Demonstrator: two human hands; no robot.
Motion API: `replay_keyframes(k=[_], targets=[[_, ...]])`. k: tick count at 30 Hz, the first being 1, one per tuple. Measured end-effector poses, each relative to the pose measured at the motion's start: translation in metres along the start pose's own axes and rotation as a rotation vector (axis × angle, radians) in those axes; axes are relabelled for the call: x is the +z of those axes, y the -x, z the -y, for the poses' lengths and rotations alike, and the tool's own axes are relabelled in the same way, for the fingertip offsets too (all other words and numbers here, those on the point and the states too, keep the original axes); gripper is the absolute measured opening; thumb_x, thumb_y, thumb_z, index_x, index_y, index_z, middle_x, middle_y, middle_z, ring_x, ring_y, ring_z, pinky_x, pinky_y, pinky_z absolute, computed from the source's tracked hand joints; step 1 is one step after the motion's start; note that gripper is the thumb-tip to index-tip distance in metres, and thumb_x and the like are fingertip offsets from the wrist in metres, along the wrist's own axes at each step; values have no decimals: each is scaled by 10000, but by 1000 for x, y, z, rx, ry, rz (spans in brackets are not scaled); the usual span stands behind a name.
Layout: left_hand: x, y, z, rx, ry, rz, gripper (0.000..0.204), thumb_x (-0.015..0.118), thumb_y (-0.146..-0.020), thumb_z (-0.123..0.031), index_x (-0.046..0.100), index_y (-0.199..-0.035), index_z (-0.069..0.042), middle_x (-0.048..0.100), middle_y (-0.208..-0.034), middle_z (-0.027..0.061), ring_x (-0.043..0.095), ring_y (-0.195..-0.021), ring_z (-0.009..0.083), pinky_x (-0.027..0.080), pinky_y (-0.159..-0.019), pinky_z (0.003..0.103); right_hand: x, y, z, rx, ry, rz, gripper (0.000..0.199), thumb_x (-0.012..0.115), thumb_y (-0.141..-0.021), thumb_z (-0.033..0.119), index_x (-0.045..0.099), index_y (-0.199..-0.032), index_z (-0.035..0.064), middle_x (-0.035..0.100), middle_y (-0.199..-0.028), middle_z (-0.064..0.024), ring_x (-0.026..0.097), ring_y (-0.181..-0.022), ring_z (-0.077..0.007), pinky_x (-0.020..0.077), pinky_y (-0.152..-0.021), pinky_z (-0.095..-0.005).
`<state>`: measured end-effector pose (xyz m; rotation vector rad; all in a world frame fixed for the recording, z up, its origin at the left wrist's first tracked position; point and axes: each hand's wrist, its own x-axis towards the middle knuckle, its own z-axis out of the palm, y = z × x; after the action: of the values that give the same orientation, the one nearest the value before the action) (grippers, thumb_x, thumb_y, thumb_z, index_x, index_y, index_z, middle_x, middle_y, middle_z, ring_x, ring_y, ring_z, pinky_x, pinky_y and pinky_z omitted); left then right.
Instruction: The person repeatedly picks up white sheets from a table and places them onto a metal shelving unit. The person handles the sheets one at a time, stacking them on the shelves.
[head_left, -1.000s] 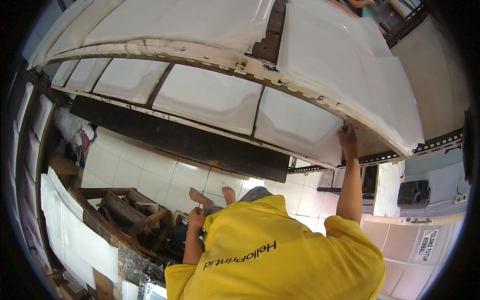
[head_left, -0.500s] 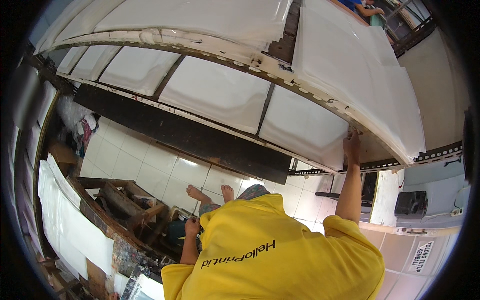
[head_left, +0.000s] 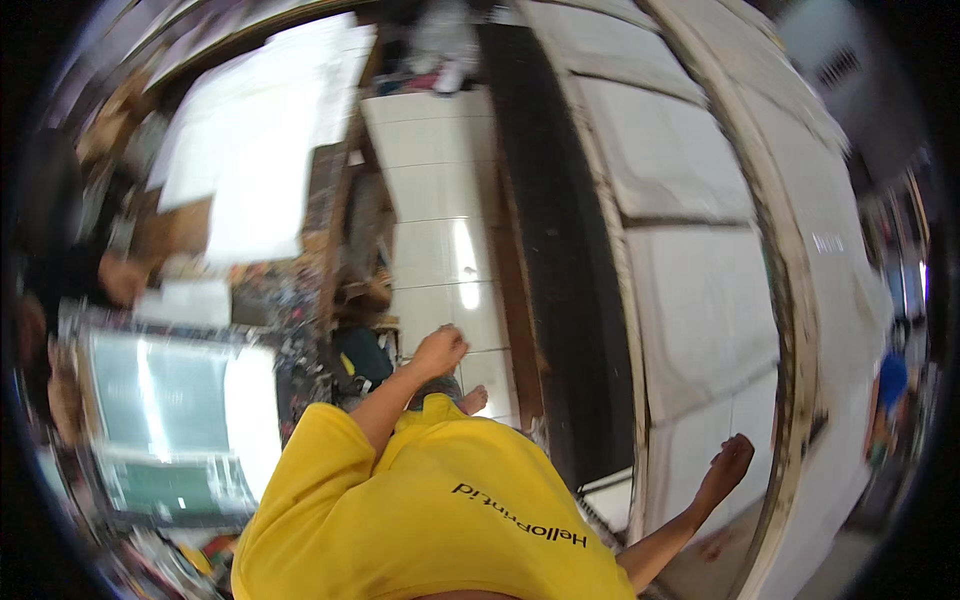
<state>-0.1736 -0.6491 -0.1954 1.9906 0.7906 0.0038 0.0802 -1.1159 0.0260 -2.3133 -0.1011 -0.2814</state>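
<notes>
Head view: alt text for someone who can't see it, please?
A yellow-shirted person, seen from above, has the right hand over shelved white sheets and the left hand above a tiled floor; a stained worktable stands at left.

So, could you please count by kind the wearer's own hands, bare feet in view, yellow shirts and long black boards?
Hands: 2 (left hand, right hand)
Foot: 1
Shirt: 1
Board: 1
Total: 5
</notes>
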Motion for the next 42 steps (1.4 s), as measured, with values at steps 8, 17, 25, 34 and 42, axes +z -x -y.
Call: replay_keyframes(k=[8,17,25,34,42], targets=[[-82,-22,-38,18,114,-351,203,624,-910,-236,652,-967,-43,661,-975,165,650,-910,348,518,-799,446,235,5,175,-137,-403,740,135,567,-973,93,607,-1097,59,578,-834,11,463,-662,-46,384,-568,-205],[-285,-71,-9,-176,-19,-1171,226,589,-932,-266,618,-912,-43,623,-956,181,626,-844,372,497,-749,463,351,61,262,-303,-292,1316,180,603,-965,123,608,-1112,19,597,-849,6,500,-660,-53,420,-579,-211],[-428,-114,80,-853,-251,-823,512,565,-881,-451,716,-1029,16,692,-1112,242,668,-1057,384,538,-890,473,371,41,257,-211,-248,1203,208,629,-953,151,635,-1090,-5,661,-883,-39,605,-806,-107,497,-728,-275],[-438,-118,90,-855,-201,-827,412,547,-823,-295,717,-1012,29,701,-1082,238,676,-1034,386,535,-900,459,389,41,266,-127,-309,1281,205,615,-968,145,615,-1123,11,627,-859,-23,557,-728,-74,455,-627,-236],[-315,-117,-48,-317,-186,-702,308,574,-840,-309,689,-835,-23,696,-805,196,670,-756,394,536,-736,492,432,41,328,-184,-570,1395,288,609,-977,121,541,-1240,25,574,-969,-26,536,-710,-54,455,-596,-218]])
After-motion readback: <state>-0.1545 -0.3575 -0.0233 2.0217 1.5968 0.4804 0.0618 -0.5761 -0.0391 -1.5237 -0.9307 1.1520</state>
